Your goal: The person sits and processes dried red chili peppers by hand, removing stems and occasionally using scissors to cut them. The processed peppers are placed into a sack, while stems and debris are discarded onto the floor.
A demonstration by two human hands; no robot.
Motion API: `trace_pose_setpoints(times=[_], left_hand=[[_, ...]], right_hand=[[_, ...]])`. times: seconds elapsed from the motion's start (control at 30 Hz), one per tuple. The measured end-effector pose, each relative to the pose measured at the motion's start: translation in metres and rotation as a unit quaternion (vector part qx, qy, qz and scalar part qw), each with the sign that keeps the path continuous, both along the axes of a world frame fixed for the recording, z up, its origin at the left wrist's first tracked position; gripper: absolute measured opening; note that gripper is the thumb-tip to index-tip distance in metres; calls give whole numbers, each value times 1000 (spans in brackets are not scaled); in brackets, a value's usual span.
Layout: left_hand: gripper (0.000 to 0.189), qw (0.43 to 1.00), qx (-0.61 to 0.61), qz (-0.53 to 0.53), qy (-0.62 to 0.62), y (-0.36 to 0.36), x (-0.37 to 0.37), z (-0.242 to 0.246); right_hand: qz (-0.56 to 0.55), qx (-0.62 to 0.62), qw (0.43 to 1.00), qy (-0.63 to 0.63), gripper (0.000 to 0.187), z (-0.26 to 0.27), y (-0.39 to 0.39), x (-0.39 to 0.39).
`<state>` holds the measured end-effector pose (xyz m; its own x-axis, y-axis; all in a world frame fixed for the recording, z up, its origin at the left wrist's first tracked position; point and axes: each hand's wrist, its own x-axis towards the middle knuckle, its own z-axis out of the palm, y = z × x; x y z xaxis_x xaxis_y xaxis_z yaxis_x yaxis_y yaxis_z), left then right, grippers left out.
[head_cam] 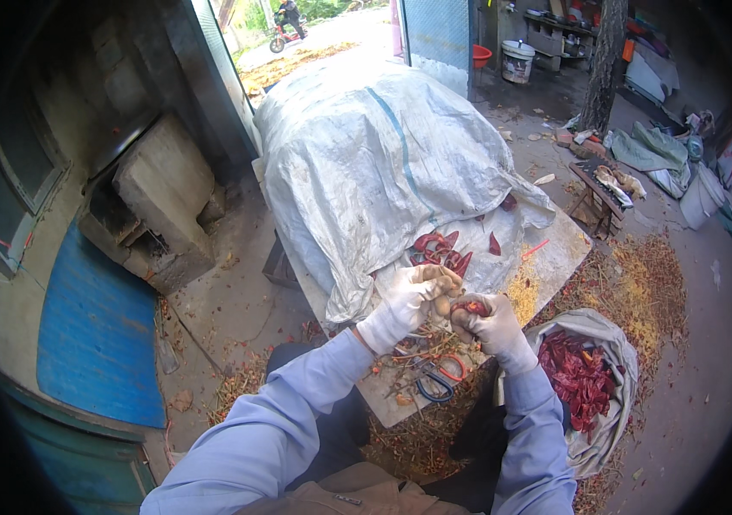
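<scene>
Both my hands wear pale work gloves and meet above the near part of a low board [398, 412]. My right hand [485, 318] is closed around a dried red chili pepper [471, 308]. The fingers of my left hand [427, 293] are pinched beside it, near the pepper's end; what lies between them is too small to tell. Just beyond my hands, more dried red peppers [443, 248] lie on a white woven plastic sheet [366, 154]. Below my hands, scissors with red and blue handles [446, 376] rest among pepper stems.
An open woven sack [626, 380] of red pepper pieces stands at my right. Yellow seeds [522, 293] lie on the board's right side. Stems and seeds [649, 296] litter the floor. A small wooden stool [598, 193] and a tree trunk [604, 71] are farther right, a concrete stove [160, 193] left.
</scene>
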<state>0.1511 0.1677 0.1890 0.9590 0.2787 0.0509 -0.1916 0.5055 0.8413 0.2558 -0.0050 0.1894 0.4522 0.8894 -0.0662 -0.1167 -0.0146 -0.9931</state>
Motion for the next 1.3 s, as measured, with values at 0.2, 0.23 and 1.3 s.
trace_pose_setpoints(times=[0.2,0.23,1.3], left_hand=[[21,956,209,-4,204,42,5,-18],[20,938,283,-17,201,49,4,-24],[35,997,27,-66,42,22,21,-32]], right_hand=[[-152,100,980,82,22,0,-11,16],[-160,121,974,107,23,-1,-12,20],[-184,114,972,94,39,-29,12,14]])
